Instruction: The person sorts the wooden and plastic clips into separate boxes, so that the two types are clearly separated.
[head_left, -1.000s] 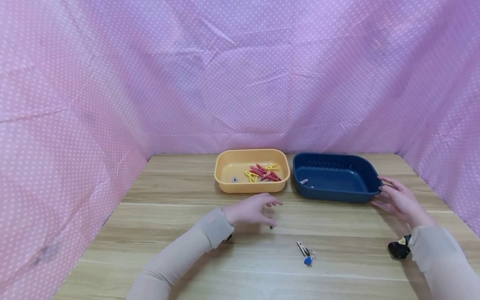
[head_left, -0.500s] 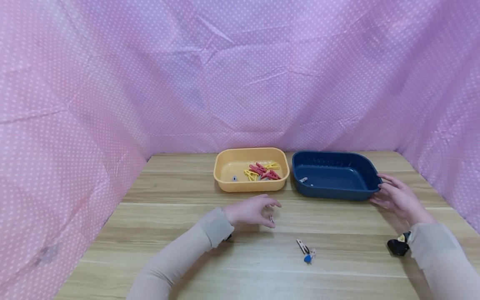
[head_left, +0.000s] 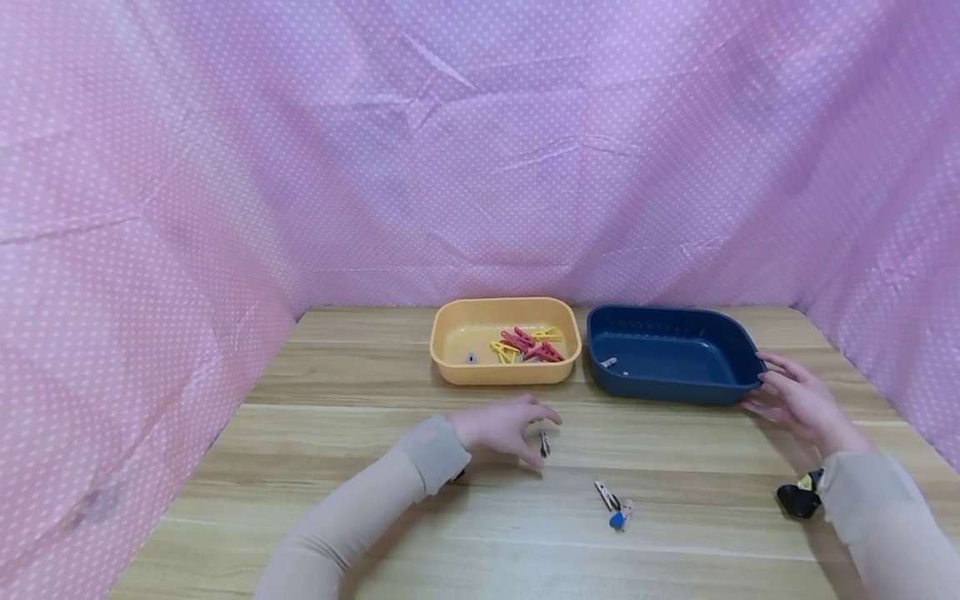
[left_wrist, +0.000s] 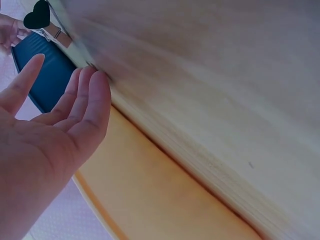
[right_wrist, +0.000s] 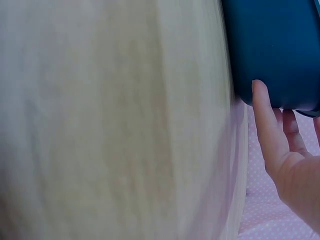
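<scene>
My left hand (head_left: 506, 427) reaches low over the table, thumb and fingers spread apart. Between thumb and fingertips lies a small pale-and-dark clothespin (head_left: 545, 444). In the left wrist view the relaxed left hand (left_wrist: 55, 125) has nothing in its palm; a wooden clothespin (left_wrist: 60, 36) with a dark heart shows past its fingertips. My right hand (head_left: 802, 404) rests against the right end of the dark blue bin (head_left: 675, 392). Its fingers, fairly straight, touch the bin's outer wall in the right wrist view. Inside the bin are a small pale clip (head_left: 609, 362) and a tiny pale speck.
A yellow bin (head_left: 506, 375) beside the blue one holds several red and yellow clothespins (head_left: 517, 339) and a few grey ones. Nearer me on the wooden table (head_left: 375, 517) lies a small group of clothespins (head_left: 606, 495), one with a blue heart. Pink dotted cloth (head_left: 480, 167) surrounds the table.
The left thumb has moved towards me and away from the fingers, uncovering the small clothespin between them. The right hand and both bins have stayed in place.
</scene>
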